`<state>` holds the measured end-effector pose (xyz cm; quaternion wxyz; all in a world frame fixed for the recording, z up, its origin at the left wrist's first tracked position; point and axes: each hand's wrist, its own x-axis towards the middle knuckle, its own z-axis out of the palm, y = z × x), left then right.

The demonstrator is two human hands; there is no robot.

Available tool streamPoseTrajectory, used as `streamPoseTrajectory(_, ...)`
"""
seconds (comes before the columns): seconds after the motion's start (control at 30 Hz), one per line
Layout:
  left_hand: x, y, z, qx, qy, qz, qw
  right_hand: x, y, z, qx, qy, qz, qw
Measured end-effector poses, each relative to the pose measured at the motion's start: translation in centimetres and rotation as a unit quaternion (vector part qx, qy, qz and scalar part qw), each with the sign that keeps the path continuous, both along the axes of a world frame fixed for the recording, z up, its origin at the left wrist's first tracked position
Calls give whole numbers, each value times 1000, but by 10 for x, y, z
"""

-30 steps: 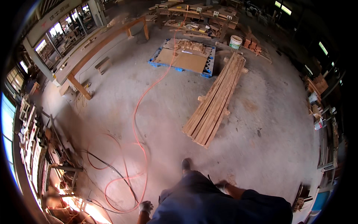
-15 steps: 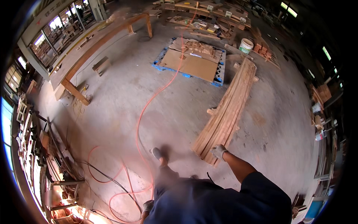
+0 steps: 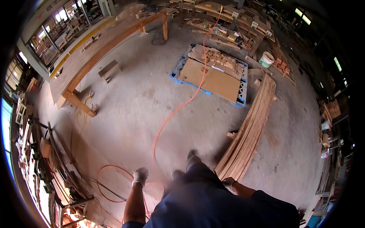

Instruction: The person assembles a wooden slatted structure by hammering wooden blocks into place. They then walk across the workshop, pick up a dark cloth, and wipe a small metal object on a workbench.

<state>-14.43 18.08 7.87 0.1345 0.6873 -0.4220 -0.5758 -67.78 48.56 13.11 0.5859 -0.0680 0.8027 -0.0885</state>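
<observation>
A: Which materials do we distinguish near the right hand (image 3: 229, 184)?

B: We see planks (image 3: 247, 133) of rough brown wood, long, narrow and laid side by side, with a stubby wooden block (image 3: 231, 135) jutting from their left edge. Their near end lies just beside the wearer's right leg. The gloved right hand overlaps that end; its fingers are partly hidden, so we cannot tell how far they are open or whether they grip.

A: And the left hand (image 3: 140, 176)?

B: Gloved, out over smooth grey floor (image 3: 133, 98), near a looped orange hose (image 3: 178, 108). We see nothing in it; blur keeps us from telling how far it is open. Beyond, the thin hose crosses flat tan cardboard (image 3: 220, 85) on a blue latticed pallet (image 3: 243, 88).

A: What differs from half a second earlier?

B: The right hand, then extended over the planks' top, is now closer to the body. The left hand, then low beside the torso, has moved forward. The planks' near end appears closer to us.
</observation>
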Motion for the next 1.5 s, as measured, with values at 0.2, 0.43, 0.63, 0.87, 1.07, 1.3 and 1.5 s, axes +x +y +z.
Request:
streamPoseTrajectory(0.2, -36, -140, -12, -63, -84, -146, 984, -29, -161, -16, -5, 3, -12, 1000)
streamPoseTrajectory(0.43, -64, -160, 40, 151, -17, 133, 979, -111, -407, -29, -69, -31, 15, 997)
streamPoseTrajectory(0.63, -73, -194, 28, 56, -174, -191, 964, -156, -605, 7, -282, 30, -45, 958)
streamPoseTrajectory(0.87, -65, -321, -67, 1, -102, -202, 974, -156, -688, -4, -143, -4, -66, 987)
streamPoseTrajectory(1.07, -45, -507, -67, 7, -34, -142, 989, -117, -713, -35, 25, 53, -76, 995)
streamPoseTrajectory(1.3, -13, -770, -30, 157, 48, 63, 984, -50, -836, -16, -28, -8, -90, 996)
streamPoseTrajectory(1.5, -39, -953, -11, 80, 138, 69, 985, -46, -930, -9, -30, -3, -68, 997)
